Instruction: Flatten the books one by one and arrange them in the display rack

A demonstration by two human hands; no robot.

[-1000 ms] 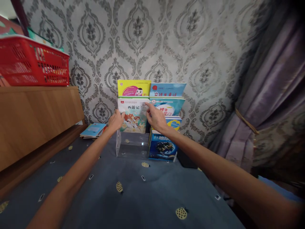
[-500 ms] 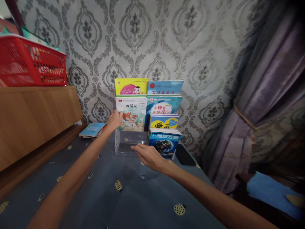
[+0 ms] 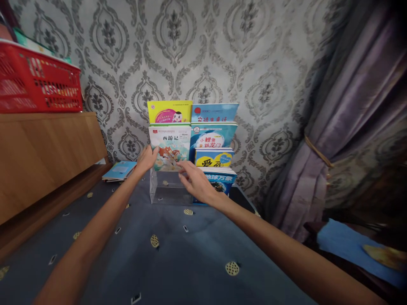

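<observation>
Firstly, left hand [image 3: 147, 159]: curled at left edge of white book [image 3: 171, 146]; cannot tell if clamped.
White book: standing in left column of clear rack [image 3: 168, 195].
Right hand [image 3: 196, 183]: with fingers and thumb apart, near book's lower right corner.

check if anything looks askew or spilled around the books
The pile left of the rack looks slightly untidy: its edges don't line up, while the racked books sit in neat rows. No spill or damage shows.
</observation>
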